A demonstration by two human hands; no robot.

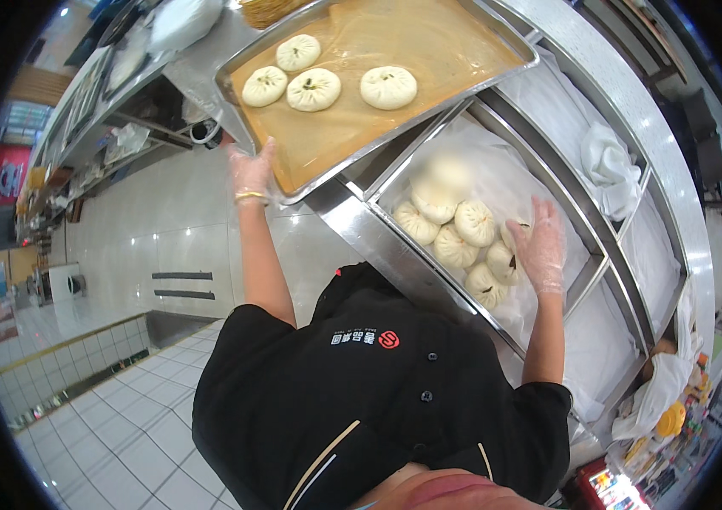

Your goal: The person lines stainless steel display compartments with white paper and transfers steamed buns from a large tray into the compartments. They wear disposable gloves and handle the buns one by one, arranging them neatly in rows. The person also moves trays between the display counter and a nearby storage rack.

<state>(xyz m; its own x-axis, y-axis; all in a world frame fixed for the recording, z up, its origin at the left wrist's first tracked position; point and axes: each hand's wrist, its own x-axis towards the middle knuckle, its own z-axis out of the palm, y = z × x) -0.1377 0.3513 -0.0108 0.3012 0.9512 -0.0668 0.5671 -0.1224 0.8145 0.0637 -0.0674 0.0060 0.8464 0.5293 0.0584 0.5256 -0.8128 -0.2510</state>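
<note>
My left hand, in a clear plastic glove, grips the near left corner of a metal tray lined with brown paper. Several pleated steamed buns sit toward the tray's left side and middle. My right hand, also gloved, is down in a white-lined compartment of a metal counter. Its fingers curve round the side of a steamed bun, which the hand partly covers. Beside it lies a pile of steamed buns, some showing dark filling at the top; a blurred patch veils the pile's far end.
Metal dividers split the counter into more cloth-lined compartments. A crumpled white cloth lies in one at the right. A curved metal ledge runs along the far side. Tiled floor shows at left, below a worktop with clutter.
</note>
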